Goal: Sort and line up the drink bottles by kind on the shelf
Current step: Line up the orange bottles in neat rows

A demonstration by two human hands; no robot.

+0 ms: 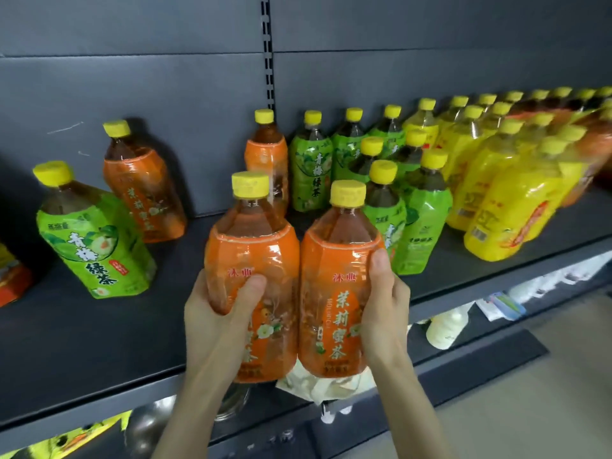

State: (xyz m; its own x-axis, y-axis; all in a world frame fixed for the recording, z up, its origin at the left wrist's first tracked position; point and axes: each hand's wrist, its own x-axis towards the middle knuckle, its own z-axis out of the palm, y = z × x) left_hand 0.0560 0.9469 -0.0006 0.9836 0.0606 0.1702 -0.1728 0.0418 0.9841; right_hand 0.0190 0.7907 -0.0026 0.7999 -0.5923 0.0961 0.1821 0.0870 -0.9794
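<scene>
My left hand (218,313) grips an orange-labelled tea bottle (255,260) with a yellow cap. Beside it, touching, my right hand (384,299) grips a second orange bottle (337,276). I hold both upright over the front of the dark shelf (99,342). Two more orange bottles stand at the back, one at back left (142,190) and one in the middle (266,157). A lone green-labelled bottle (96,246) stands at the left. Several green bottles (420,213) are grouped right of centre, and several yellow-labelled bottles (506,207) stand in rows further right.
An orange and yellow package (10,276) sits at the shelf's far left edge. The shelf below holds white bottles (443,329), packets and a glass item (231,402). A slotted upright (269,51) splits the grey back panel. Grey floor lies at the lower right.
</scene>
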